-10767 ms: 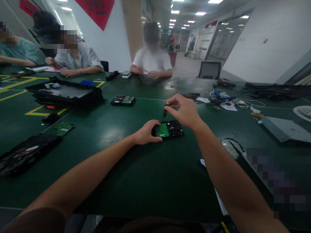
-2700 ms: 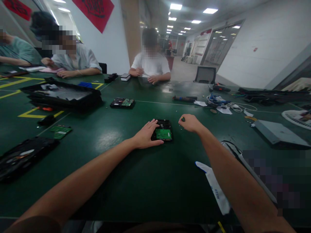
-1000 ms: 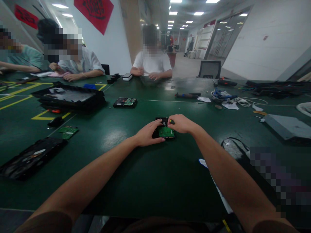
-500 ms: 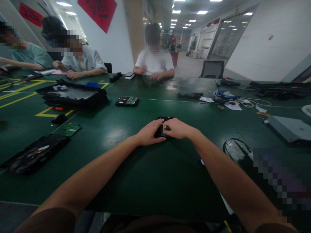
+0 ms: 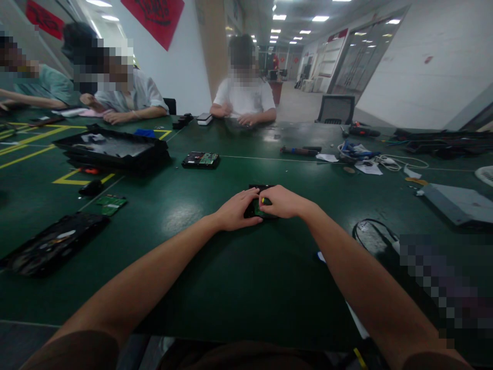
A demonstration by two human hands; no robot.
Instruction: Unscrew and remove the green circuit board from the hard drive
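A hard drive [image 5: 252, 209] with a green circuit board lies flat on the dark green table in front of me. My left hand [image 5: 239, 209] holds it from the left, thumb along the near edge and fingers at the far edge. My right hand [image 5: 283, 201] is closed over the right part of the drive, around a screwdriver [image 5: 265, 201]. Only a bit of its dark and yellow handle shows; the tip is hidden under the fingers. Another hard drive [image 5: 201, 160] lies farther off to the left, its green board partly visible.
On the left are a stack of black trays [image 5: 111, 146], a loose circuit board [image 5: 111, 204] and a black device shell [image 5: 57, 244]. Right stand a grey metal box [image 5: 456, 204], a black cable [image 5: 372, 222] and tangled cables [image 5: 389, 163]. A person [image 5: 244, 100] sits opposite; two more sit left.
Both hands keep their places on the hard drive and the screwdriver. The whole view has shifted very slightly; the right hand looks almost unmoved.
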